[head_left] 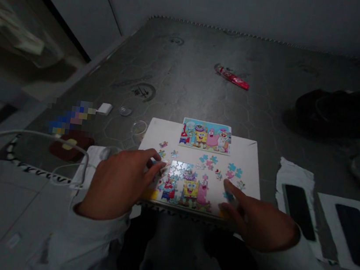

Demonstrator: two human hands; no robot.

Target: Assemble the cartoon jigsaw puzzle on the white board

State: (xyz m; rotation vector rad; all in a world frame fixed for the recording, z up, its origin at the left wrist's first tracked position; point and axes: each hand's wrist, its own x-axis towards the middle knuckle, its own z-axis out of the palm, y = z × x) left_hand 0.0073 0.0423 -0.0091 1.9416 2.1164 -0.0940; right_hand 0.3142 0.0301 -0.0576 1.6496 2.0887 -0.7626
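Observation:
A partly joined jigsaw puzzle (189, 189) with cartoon figures lies on a white board (249, 162) close to me. My left hand (120, 182) is at its left edge, thumb and forefinger closed around what looks like a small puzzle piece, mostly hidden by the fingers. To the right of the joined part, my right hand (258, 218) rests low over the board, thumb and forefinger apart. A bluish piece shows between those fingertips, seemingly on the board. Loose puzzle pieces (235, 171) are scattered above the joined part. Behind them lies a picture card (205, 136) with the cartoon figures.
Two dark phones (299, 211) lie at the right. On the left are a white power strip (92, 163) with a cable, a brown case (70, 145) and a clear round lid (139, 127). A red wrapper (232, 77) lies farther back, and a dark bag-like object (342, 112) sits far right.

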